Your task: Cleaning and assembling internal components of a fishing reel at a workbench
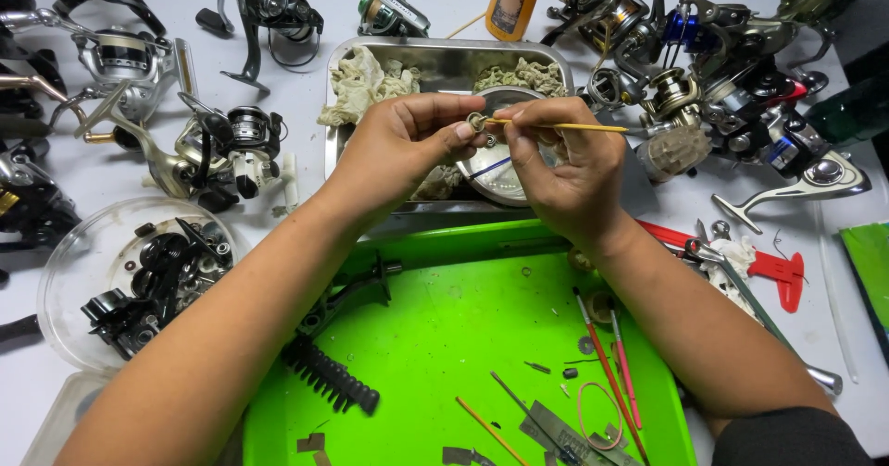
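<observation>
My left hand [400,142] pinches a small round metal part [477,122] between thumb and fingertips, above a steel tray [444,59]. Close beside it, my right hand [567,162] grips a thin yellow stick [574,127] like a pen, its tip touching the small part. Both hands hover over the tray's near side, above a round shallow metal dish [495,174] that lies in the tray. Below my forearms lies a bright green tray [463,336].
Fishing reels crowd the white table: several at the left [199,151] and a heap at the right [722,86]. A clear round dish [139,281] holds dark reel parts. Stained rags [370,82] lie in the steel tray. Brushes [607,364], a black ribbed handle [329,378] and a red caliper [769,264] lie nearby.
</observation>
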